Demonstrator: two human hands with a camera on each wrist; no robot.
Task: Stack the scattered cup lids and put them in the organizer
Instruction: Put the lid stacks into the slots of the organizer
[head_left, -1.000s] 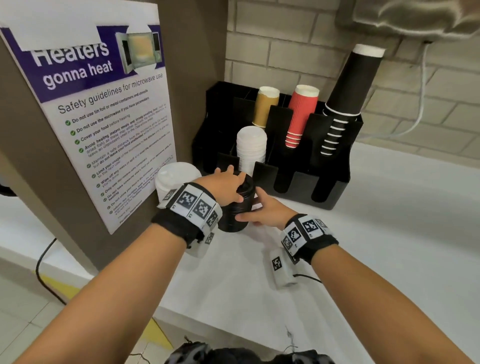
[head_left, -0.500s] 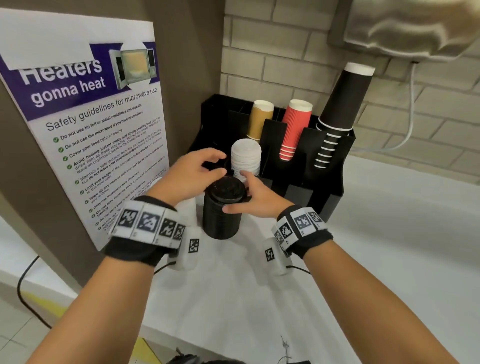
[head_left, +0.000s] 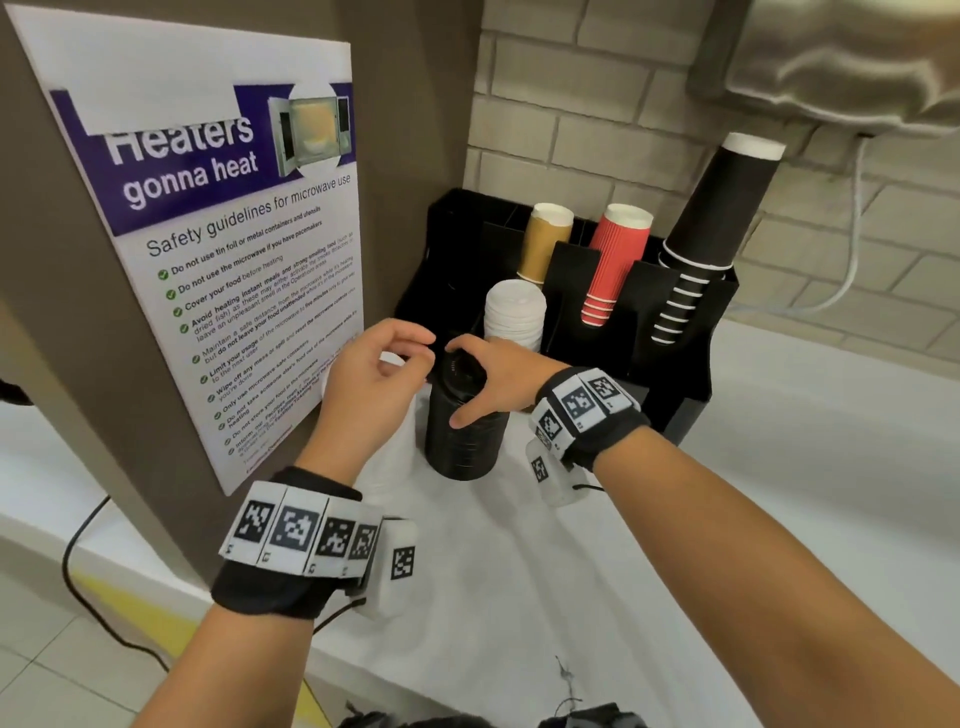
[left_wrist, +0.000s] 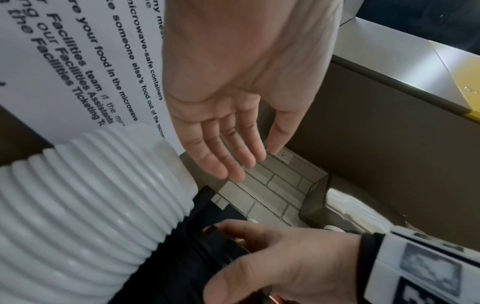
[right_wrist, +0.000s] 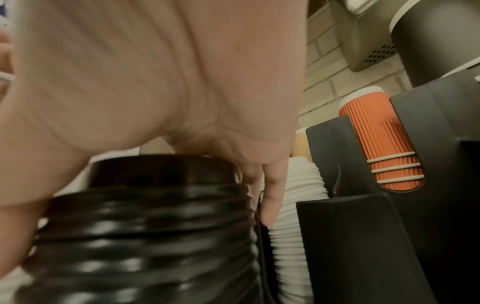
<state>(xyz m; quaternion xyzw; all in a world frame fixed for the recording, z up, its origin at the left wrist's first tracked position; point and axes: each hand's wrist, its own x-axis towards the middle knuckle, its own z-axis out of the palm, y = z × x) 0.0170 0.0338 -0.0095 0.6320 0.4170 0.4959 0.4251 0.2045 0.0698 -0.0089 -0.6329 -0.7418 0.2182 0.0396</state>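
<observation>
Right hand grips the ribbed, glossy black lid stack near the counter's left edge; left hand hovers loosely open, holding nothing.

Pale brick wall, white counter

Microwave safety poster left; perhaps a dispenser above.

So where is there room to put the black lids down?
Bare counter lies right of the organizer, and more nearer you, between the arms. It's crowded by the poster, where the black lids, white lids and both hands sit.
</observation>
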